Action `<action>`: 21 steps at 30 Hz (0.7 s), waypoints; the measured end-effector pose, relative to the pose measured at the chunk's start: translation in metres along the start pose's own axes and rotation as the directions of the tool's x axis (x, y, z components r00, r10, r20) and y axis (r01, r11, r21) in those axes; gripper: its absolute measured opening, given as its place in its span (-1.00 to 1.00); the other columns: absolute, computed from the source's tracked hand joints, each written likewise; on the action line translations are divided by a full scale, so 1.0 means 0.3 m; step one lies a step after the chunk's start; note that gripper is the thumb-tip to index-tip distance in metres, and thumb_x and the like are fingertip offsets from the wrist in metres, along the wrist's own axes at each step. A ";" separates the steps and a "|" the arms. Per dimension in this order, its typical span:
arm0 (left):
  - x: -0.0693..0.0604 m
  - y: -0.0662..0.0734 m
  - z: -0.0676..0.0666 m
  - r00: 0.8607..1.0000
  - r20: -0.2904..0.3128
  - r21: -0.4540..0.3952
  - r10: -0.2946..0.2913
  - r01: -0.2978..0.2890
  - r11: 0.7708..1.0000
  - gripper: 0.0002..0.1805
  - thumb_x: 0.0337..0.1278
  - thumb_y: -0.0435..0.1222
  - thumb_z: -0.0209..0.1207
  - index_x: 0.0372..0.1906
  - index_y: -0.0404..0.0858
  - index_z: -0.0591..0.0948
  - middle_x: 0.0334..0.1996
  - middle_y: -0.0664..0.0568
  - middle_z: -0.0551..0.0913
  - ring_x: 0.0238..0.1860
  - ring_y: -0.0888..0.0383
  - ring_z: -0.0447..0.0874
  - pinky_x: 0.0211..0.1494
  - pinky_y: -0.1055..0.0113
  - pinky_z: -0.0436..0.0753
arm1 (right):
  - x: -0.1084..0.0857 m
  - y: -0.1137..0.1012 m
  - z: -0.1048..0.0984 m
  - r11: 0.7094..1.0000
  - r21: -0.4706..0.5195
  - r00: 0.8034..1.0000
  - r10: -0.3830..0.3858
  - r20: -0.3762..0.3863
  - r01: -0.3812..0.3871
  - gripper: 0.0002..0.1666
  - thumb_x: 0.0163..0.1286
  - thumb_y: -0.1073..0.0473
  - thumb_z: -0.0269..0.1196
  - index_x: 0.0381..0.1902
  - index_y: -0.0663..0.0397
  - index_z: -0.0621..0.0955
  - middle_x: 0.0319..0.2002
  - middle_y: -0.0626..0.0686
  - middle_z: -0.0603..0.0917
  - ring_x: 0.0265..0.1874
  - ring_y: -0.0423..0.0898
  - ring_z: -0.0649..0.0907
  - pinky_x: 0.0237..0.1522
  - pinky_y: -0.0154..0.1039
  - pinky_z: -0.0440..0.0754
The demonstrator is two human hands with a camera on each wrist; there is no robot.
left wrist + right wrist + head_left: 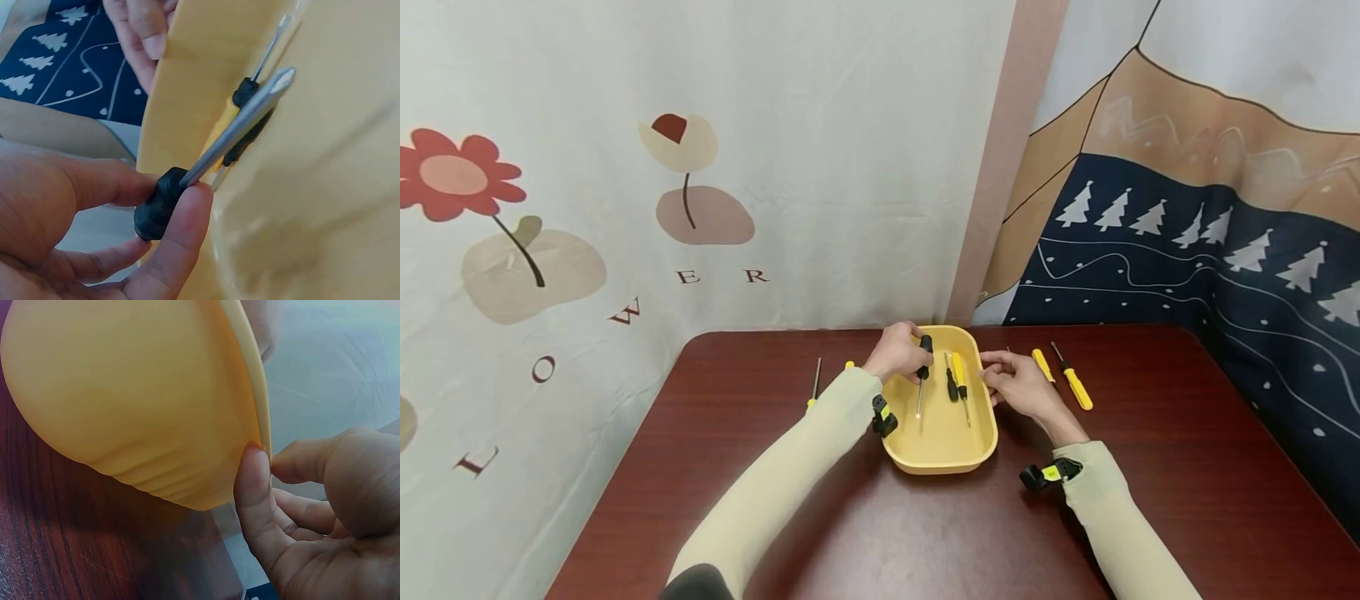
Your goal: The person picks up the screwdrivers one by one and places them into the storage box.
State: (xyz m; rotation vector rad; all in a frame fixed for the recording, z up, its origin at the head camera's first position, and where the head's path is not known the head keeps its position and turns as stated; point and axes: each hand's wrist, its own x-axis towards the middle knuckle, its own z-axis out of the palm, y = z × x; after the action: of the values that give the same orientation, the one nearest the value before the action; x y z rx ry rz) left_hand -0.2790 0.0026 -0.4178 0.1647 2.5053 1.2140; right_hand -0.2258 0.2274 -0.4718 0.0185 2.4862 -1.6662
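Observation:
My left hand point(897, 352) grips a screwdriver with a black handle point(924, 360) above the yellow tray point(942, 467). Its shaft points down toward the tray floor; in the left wrist view the metal shaft point(234, 134) comes out between thumb and fingers. Inside the tray lie a small black-handled screwdriver point(952, 387) and a yellow-and-black one point(958, 369), side by side. On the tray's right side, my right hand point(1021, 383) pinches the rim, thumb and fingers on either side of the wall, as the right wrist view shows.
To the right of the tray lie a yellow-handled screwdriver point(1078, 389) and another yellow handle point(1042, 364), partly hidden by my right hand. On the left, a screwdriver shaft point(817, 379) and a yellow tip point(849, 364) show behind my left arm. A printed curtain point(850, 208) hangs behind the table.

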 end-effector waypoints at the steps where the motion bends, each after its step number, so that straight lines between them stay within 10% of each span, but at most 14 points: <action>1: 0.004 0.001 0.005 1.000 0.005 0.018 0.000 0.000 1.000 -0.39 0.28 -0.36 0.28 0.41 -0.35 0.41 0.24 -0.32 0.55 -0.39 -0.11 0.82 -0.09 0.02 0.81 | -0.001 0.000 0.000 1.000 0.001 1.000 0.002 -0.002 -0.002 -0.49 0.54 0.22 0.19 0.38 0.22 0.49 -0.14 0.22 0.64 -0.42 -0.06 0.70 -0.33 -0.25 0.78; 6: 0.030 0.010 0.033 1.000 0.012 0.106 0.002 -0.003 0.994 -0.85 0.21 -0.41 0.28 -0.16 -0.33 0.58 -0.14 -0.19 0.64 -0.37 -0.18 0.83 -0.19 0.04 0.83 | -0.003 0.000 -0.003 1.000 -0.003 1.000 0.001 -0.004 -0.001 -0.49 0.53 0.23 0.19 0.39 0.23 0.48 -0.13 0.23 0.64 -0.42 -0.06 0.70 -0.34 -0.24 0.78; 9: 0.048 0.013 0.049 1.000 0.015 0.130 -0.025 0.023 0.991 -0.61 0.15 -0.45 0.29 -0.57 -0.18 0.31 -0.53 -0.01 0.47 -0.37 -0.18 0.83 -0.23 0.06 0.83 | -0.003 0.000 -0.004 1.000 0.000 1.000 0.003 -0.003 -0.003 -0.49 0.53 0.23 0.19 0.38 0.23 0.48 -0.13 0.23 0.63 -0.43 -0.06 0.70 -0.34 -0.24 0.78; 21: 0.074 0.019 0.079 0.993 0.042 0.092 -0.108 0.104 0.990 -0.58 0.18 -0.45 0.30 -0.65 -0.19 0.34 -0.70 0.03 0.37 -0.38 -0.14 0.85 -0.23 0.14 0.83 | 0.003 0.005 -0.002 1.000 0.016 1.000 -0.004 0.004 0.004 -0.48 0.52 0.25 0.18 0.39 0.25 0.48 -0.14 0.22 0.65 -0.43 -0.07 0.71 -0.34 -0.24 0.78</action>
State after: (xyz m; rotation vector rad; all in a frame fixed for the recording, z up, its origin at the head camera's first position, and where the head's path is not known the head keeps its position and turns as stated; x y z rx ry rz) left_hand -0.2914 0.0292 -0.4328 0.0806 2.4954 1.0448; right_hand -0.2267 0.2286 -0.4732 0.0126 2.4719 -1.6858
